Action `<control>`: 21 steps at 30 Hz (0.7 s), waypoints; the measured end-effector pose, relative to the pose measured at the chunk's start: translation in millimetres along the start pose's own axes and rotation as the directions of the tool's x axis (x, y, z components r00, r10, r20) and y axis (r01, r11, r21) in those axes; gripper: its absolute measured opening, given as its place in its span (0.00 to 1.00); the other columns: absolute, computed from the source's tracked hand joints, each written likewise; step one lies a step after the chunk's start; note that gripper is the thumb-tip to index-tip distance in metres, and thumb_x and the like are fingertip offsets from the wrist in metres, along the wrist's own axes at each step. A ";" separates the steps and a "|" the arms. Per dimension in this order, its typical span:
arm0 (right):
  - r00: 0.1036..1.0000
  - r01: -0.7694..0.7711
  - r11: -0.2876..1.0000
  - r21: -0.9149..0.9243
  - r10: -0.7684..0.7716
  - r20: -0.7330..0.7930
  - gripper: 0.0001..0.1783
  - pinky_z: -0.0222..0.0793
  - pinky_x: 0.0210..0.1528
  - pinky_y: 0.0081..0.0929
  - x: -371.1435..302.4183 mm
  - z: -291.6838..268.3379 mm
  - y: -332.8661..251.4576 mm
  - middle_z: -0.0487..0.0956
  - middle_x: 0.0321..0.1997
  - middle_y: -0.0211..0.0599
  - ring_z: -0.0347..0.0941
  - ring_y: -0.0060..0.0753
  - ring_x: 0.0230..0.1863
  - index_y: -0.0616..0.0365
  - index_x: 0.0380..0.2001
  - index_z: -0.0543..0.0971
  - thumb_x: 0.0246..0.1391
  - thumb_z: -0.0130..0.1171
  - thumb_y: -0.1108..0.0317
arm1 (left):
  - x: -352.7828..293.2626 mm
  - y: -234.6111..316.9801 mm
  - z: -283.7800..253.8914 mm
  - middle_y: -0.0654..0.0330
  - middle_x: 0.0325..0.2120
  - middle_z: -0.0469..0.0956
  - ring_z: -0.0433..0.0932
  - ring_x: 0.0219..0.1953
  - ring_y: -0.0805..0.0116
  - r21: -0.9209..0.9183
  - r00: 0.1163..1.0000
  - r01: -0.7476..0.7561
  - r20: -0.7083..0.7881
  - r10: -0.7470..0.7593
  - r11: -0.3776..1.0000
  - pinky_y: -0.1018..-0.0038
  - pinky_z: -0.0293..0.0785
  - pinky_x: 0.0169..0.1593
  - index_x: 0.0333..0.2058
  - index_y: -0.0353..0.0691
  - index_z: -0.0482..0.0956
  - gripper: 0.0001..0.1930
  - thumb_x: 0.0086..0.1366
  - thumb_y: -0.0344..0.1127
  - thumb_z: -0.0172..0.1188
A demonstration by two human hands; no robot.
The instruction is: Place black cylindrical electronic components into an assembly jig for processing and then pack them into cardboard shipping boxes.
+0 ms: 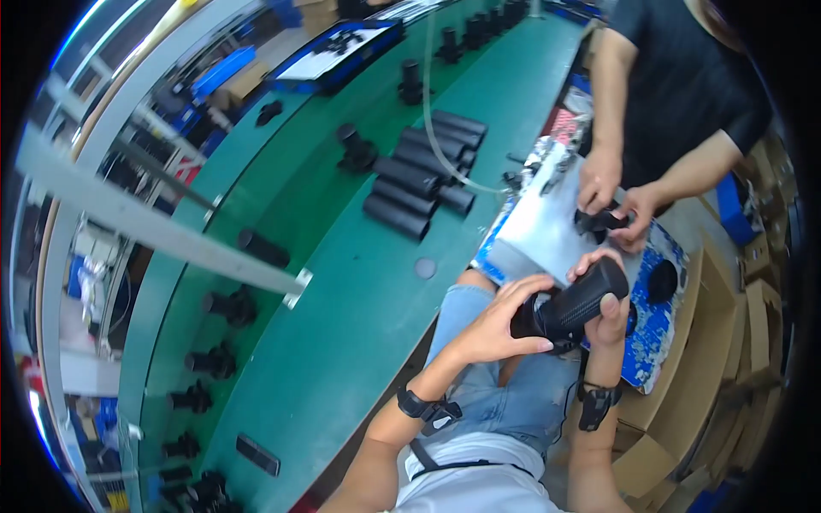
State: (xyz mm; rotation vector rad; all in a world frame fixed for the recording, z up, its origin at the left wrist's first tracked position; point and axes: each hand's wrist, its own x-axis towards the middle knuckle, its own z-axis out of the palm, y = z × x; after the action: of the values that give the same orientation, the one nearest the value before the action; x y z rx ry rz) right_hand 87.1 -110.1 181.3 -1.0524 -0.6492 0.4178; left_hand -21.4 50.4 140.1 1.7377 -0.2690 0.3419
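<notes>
Above my lap I hold a black cylindrical device (577, 306) with a textured side and a wider end; I cannot tell its exact kind. My left hand (500, 323) grips the wider end, thumb and fingers on either side. Around the smooth body closes my right hand (609, 318), its thumb on the near side. Just beyond, another person's hands (617, 205) work on a small black part (599, 222) over a silvery-white work surface (539, 221).
On the green bench (342, 299) lie several black tubes (410, 192) in a stack. A row of black fittings (231, 305) stands along the green belt at left. A phone-like black slab (258, 455) lies near the front. Cardboard boxes (684, 410) stand at right.
</notes>
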 end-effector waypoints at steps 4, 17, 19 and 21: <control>0.987 0.096 0.995 -0.029 -0.092 0.131 0.42 0.57 0.61 0.37 10.0 44.3 10.9 0.68 0.51 0.48 0.65 0.41 0.56 0.62 0.45 0.69 0.37 0.70 0.40 | -29.1 53.5 -27.1 0.49 0.57 0.64 0.60 0.62 0.50 0.477 0.980 0.087 -0.198 0.010 0.874 0.59 0.54 0.64 0.59 0.38 0.63 0.43 0.45 0.45 0.72; 0.940 -0.332 0.808 -0.488 0.328 -0.095 0.24 0.58 0.61 0.31 -109.3 -20.7 52.3 0.70 0.57 0.43 0.64 0.36 0.60 0.64 0.54 0.68 0.56 0.54 0.65 | -39.6 -17.6 -251.1 0.44 0.40 0.77 0.77 0.45 0.45 0.417 0.601 0.409 -0.792 0.104 0.812 0.60 0.73 0.48 0.53 0.36 0.63 0.41 0.39 0.38 0.72; 0.867 -0.499 0.756 -0.424 0.431 -0.252 0.18 0.63 0.55 0.27 -134.6 -33.7 67.0 0.74 0.50 0.41 0.69 0.31 0.53 0.62 0.49 0.72 0.58 0.52 0.66 | -48.1 -46.0 -301.6 0.44 0.41 0.77 0.77 0.45 0.45 0.419 0.526 0.498 -0.842 0.119 0.759 0.60 0.74 0.48 0.53 0.37 0.62 0.41 0.39 0.39 0.72; 0.747 -0.647 0.714 -0.267 0.525 -0.407 0.14 0.67 0.47 0.22 -165.8 -35.4 73.7 0.77 0.44 0.36 0.73 0.25 0.46 0.59 0.45 0.74 0.59 0.53 0.64 | -63.9 -83.4 -336.4 0.44 0.42 0.77 0.77 0.46 0.45 0.377 0.474 0.591 -0.878 0.071 0.713 0.60 0.73 0.49 0.52 0.37 0.62 0.41 0.39 0.40 0.73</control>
State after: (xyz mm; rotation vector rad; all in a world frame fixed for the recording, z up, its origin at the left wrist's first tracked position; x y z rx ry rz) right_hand -13.1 -201.0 55.3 -1.6899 -0.0830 0.6859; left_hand -77.1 396.0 98.9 1.9935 1.0192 1.1108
